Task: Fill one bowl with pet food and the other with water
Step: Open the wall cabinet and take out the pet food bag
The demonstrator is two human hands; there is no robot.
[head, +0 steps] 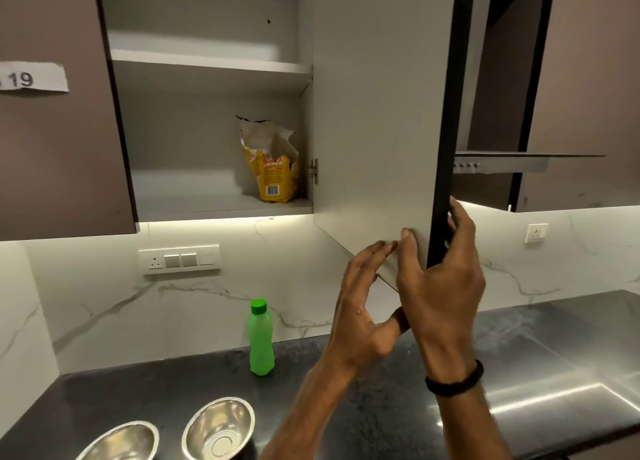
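Bag [273, 168]: upright on lower shelf [194, 196], up-left of both hands. Left hand [360, 307] nearer, fingers straight against door [374, 113]; right hand [443, 286] grips door edge.

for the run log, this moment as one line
right hand grips cabinet door | left hand open at door | food bag on lower shelf | left bowl, right bowl empty | green bottle capped

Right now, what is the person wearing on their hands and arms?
No gloves, and no sleeves in view: both forearms are bare. The right hand has a black band round its wrist. The left hand and its wrist wear nothing.
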